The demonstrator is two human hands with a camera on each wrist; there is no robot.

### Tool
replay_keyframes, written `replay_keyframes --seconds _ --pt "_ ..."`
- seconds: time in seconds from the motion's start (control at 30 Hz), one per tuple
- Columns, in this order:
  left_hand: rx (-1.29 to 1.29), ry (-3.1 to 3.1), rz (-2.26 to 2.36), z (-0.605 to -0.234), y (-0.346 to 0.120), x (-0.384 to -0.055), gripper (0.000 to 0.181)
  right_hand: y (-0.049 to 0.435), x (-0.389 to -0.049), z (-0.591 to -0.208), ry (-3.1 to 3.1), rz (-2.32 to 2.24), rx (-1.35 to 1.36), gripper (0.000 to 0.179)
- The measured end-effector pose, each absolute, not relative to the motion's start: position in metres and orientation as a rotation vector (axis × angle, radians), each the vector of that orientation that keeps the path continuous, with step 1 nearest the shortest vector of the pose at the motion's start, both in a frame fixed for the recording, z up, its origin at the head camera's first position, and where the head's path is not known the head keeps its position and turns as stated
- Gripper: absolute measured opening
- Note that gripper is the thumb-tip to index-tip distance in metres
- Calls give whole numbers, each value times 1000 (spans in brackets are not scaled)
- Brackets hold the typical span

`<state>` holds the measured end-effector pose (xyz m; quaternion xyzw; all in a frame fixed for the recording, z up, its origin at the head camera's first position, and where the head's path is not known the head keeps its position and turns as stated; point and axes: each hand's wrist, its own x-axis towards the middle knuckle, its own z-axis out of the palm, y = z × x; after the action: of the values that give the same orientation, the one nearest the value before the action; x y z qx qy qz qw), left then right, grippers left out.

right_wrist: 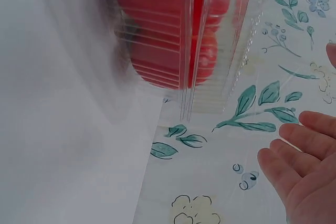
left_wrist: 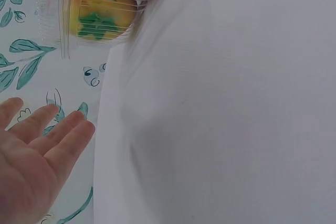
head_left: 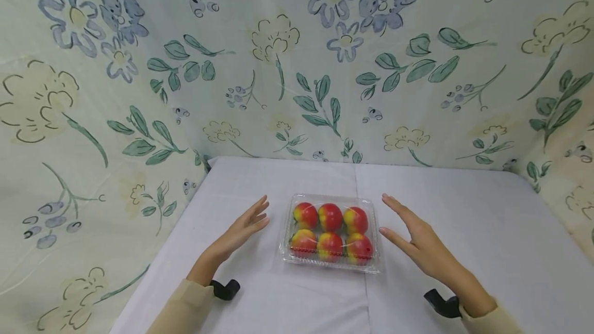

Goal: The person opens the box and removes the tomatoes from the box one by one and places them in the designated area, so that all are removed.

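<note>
Two spread, empty grips — left hand, right hand — flank the clear box, white cloth around its edges.

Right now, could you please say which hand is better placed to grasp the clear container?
Probably the right hand: in the head view, it appears nearer the clear container than the left hand; both are open and empty.

Clear plastic box, closed, lying flat, 6 red-yellow fruits inside, 2 rows w/ 3 ea., btwn L & R edges of surface, in from far edge
</note>
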<state>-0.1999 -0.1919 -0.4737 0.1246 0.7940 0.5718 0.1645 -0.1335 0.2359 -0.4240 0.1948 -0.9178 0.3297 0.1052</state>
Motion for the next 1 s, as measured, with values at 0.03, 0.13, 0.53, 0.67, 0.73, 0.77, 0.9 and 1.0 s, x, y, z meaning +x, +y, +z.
replay_keyframes --seconds 0.03,0.13,0.53,0.67,0.73,0.77,0.9,1.0 --pt "356 2257 1633 -474 -191 -199 70 234 -133 -425 -2702 965 588 76" --pt "361 2247 1636 -476 -190 -196 68 228 -130 -429 -2709 943 612 78" --pt "303 2200 1683 -479 -185 -183 63 203 -118 -438 -2749 792 701 81" --pt "273 2163 1700 -479 -183 -177 62 197 -115 -440 -2738 752 756 80" --pt "264 2143 1713 -480 -182 -175 63 195 -114 -441 -2722 730 781 79" --pt "258 2130 1722 -480 -182 -174 64 194 -114 -442 -2713 720 794 78" --pt "244 2086 1749 -480 -181 -171 70 189 -114 -445 -2674 691 839 80" --pt "253 2052 1758 -479 -180 -168 69 185 -114 -447 -2639 680 875 83"
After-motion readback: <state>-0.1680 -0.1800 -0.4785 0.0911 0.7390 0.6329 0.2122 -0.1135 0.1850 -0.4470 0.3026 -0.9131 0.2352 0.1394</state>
